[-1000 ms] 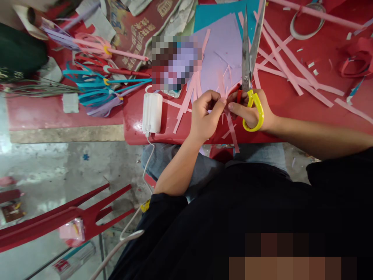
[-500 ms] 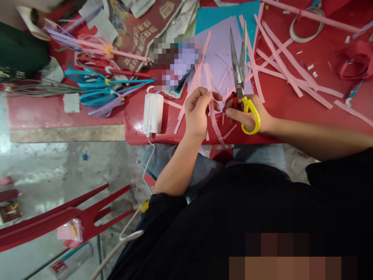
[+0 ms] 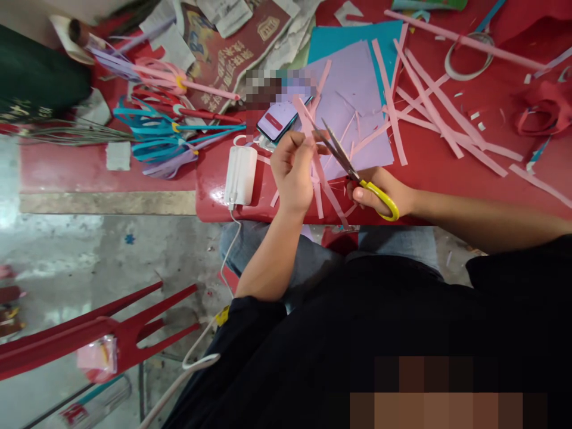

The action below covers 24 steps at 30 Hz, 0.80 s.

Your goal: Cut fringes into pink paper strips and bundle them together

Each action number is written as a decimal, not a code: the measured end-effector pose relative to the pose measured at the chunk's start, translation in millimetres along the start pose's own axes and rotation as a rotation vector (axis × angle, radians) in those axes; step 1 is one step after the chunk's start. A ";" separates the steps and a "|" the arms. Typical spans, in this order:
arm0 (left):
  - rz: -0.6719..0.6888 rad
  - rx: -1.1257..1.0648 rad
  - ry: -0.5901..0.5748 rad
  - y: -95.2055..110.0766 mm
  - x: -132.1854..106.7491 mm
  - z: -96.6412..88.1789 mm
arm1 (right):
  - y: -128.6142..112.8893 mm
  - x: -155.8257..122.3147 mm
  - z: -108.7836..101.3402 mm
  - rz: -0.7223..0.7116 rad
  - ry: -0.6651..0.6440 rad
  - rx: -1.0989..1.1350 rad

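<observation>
My left hand is closed in a pinch on a long pink paper strip that hangs down past the near edge of the red table. My right hand grips yellow-handled scissors. Their blades point up and to the left, with the tips right beside the strip at my left fingers. A lilac paper sheet lies just behind both hands.
Several loose pink strips lie across the table to the right. A white power bank with a cable and a phone sit left of my hands. Paper flowers lie further left. A red chair frame stands on the floor.
The scissors have swung from pointing straight away to pointing left, toward my left hand. My left hand has lifted the pink strip a little higher.
</observation>
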<state>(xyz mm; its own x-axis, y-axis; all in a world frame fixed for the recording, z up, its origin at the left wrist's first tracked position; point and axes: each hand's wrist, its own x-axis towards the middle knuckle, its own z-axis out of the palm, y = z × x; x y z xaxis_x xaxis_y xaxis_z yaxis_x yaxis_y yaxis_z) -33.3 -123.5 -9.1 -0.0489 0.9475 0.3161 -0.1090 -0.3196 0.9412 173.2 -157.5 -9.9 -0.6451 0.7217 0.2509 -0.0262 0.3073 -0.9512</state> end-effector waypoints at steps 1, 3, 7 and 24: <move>0.021 0.006 -0.008 -2.8 1.2 -1.5 | -0.6 0.4 0.4 -0.015 -0.002 -0.018; 0.074 0.011 -0.032 -7.0 2.6 -3.5 | -0.6 0.9 1.0 -0.023 0.007 -0.041; 0.064 0.026 -0.041 -3.1 -0.2 -2.2 | 2.3 0.8 1.1 -0.006 0.033 -0.066; 0.098 0.242 -0.221 14.4 -23.7 20.9 | 6.4 -0.3 5.4 0.101 0.227 0.017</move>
<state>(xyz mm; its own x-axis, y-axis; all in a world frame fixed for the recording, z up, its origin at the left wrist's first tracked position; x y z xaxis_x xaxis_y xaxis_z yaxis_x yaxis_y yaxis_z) -13.0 -150.3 -0.6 0.1719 0.9004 0.3996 0.1251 -0.4223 0.8978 169.1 -159.1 -17.0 -0.4568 0.8697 0.1869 0.0156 0.2179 -0.9758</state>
